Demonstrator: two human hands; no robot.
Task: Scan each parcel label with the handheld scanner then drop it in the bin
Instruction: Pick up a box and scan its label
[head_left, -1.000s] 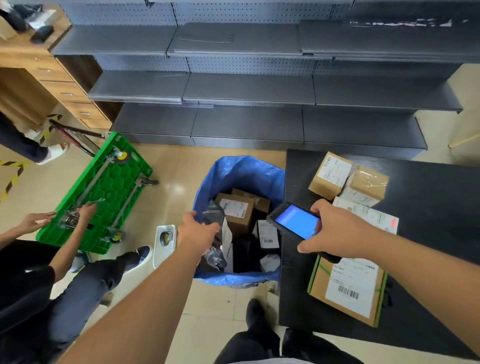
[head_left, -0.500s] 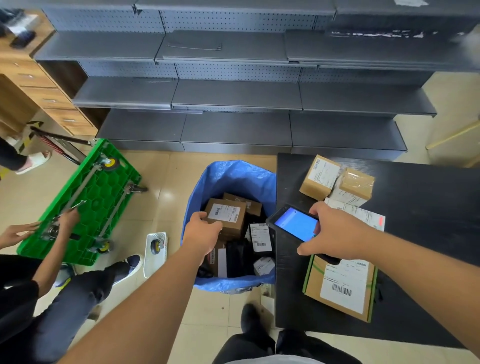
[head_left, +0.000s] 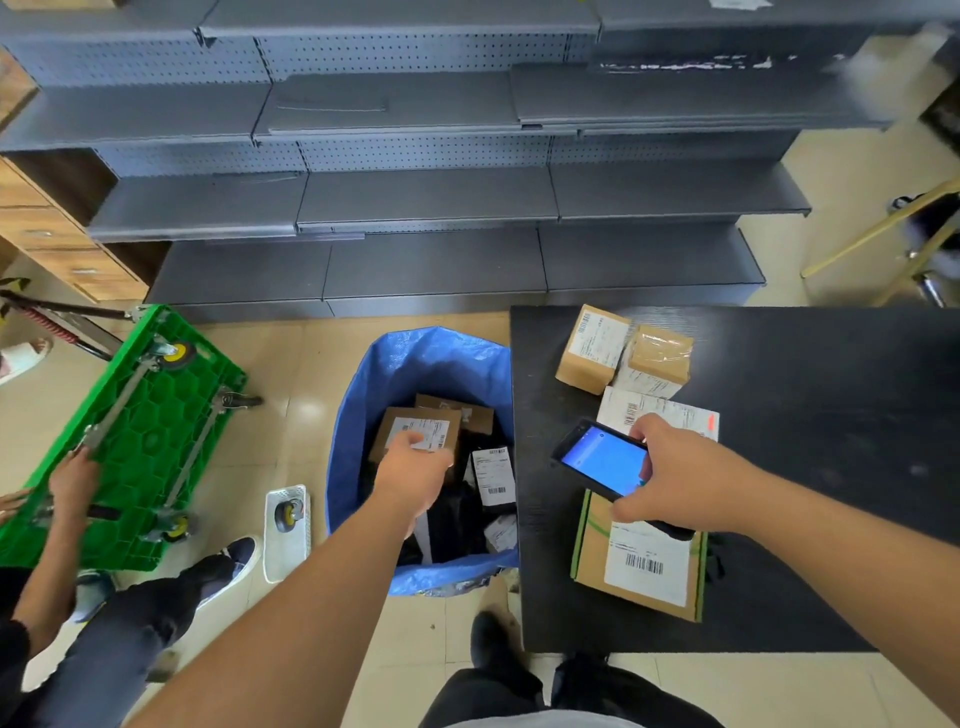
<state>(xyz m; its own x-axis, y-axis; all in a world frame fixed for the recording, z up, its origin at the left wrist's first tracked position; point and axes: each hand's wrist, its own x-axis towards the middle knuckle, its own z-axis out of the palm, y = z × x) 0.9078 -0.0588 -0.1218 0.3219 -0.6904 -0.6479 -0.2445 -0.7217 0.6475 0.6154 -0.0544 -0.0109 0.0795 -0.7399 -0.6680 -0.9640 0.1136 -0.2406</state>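
A blue bag bin (head_left: 415, 358) stands on the floor left of the black table (head_left: 831, 441). It holds a cardboard box (head_left: 400, 428) and dark bagged parcels (head_left: 493, 475) with white labels. My left hand (head_left: 413, 475) hovers over the bin's middle, fingers loosely curled downward, with nothing in it. My right hand (head_left: 685, 480) grips the handheld scanner (head_left: 602, 460), blue screen up, above the table's left part. Under it lie a flat green-taped box (head_left: 641, 564) with a barcode label and a white envelope parcel (head_left: 660, 413). Two small boxes (head_left: 592, 348) sit farther back.
An upturned green wheeled cart (head_left: 135, 431) lies on the floor at left, with another person's hand (head_left: 72, 483) on it and their legs below. A white tray holding a caster (head_left: 285, 519) lies beside the bin. Grey shelving (head_left: 426, 197) runs behind; wooden drawers (head_left: 52, 234) stand far left.
My left hand held a dark bagged parcel at the bin's near-left rim, let it fall in, and has moved right over the bin's middle. The scanner hand stayed over the table.
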